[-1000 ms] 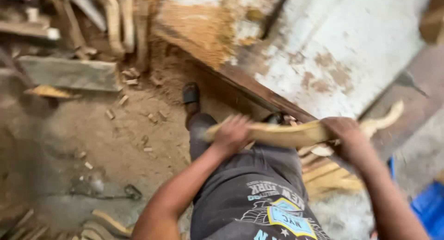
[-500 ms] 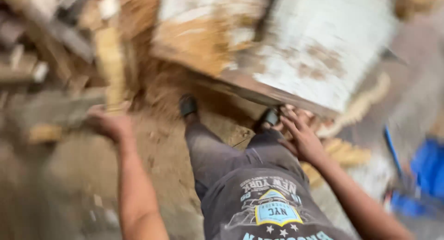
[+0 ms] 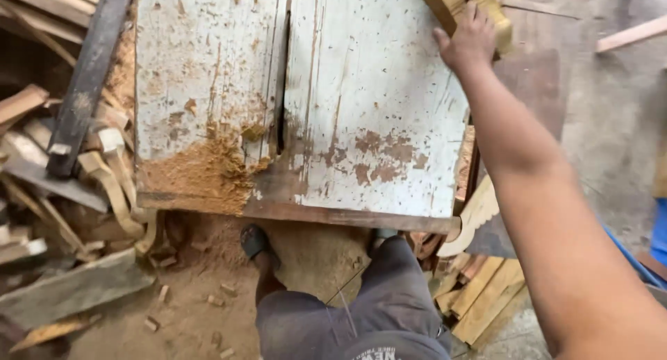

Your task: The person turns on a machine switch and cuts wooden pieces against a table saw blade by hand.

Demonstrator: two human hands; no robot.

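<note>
My right hand point(image 3: 467, 42) reaches far forward over the worn white saw table point(image 3: 361, 89) and rests on a pale curved wooden piece point(image 3: 464, 6) at the table's far right edge. Its fingers lie over the wood; whether they grip it is unclear. My left hand is out of view. A dark saw slot point(image 3: 281, 82) runs down the middle of the table, with a heap of sawdust point(image 3: 198, 172) at its near left corner.
Offcuts and curved wood scraps point(image 3: 104, 172) are piled at the left beside a dark plank point(image 3: 87, 75). Stacked cut pieces point(image 3: 479, 283) lie on the floor at the right. My feet point(image 3: 256, 240) stand on sawdust under the table's near edge.
The curved piece held in both hands a second ago is gone from them. My left hand swung left and left the view; my right hand reached forward to wood on the table's far right.
</note>
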